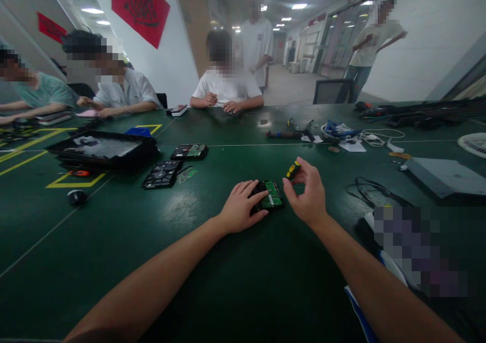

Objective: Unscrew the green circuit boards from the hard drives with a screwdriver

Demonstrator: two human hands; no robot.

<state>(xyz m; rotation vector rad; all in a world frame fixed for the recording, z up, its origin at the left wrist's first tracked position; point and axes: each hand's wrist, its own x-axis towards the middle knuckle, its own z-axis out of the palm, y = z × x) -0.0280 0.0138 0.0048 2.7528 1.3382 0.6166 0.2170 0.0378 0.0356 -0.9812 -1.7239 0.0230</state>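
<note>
While the left hand (243,205) lies spread over the hard drive (274,195), fingers apart across its top and thumb by the near edge, the right hand (308,190) pinches a yellow-and-black tool (292,170) between thumb and fingertips, just to the right of the drive. The tool's tip cannot be made out. The drive lies on the green table (243,282), its green board facing up. If the left hand bore down too lightly or unevenly, the drive could turn or slide on the smooth surface; if the tool met it at a slant, it could skid across the exposed board or into the fingers resting there. A loose pinch might also let the handle roll. Bare table gives generous room on the drive's near side and leftward, up to the loose circuit board (188,174) and a black drive (161,174). The right side is tighter further out, where a black cable (375,194) and a grey box (448,176) sit, while the table's far edge is well apart from both hands
</note>
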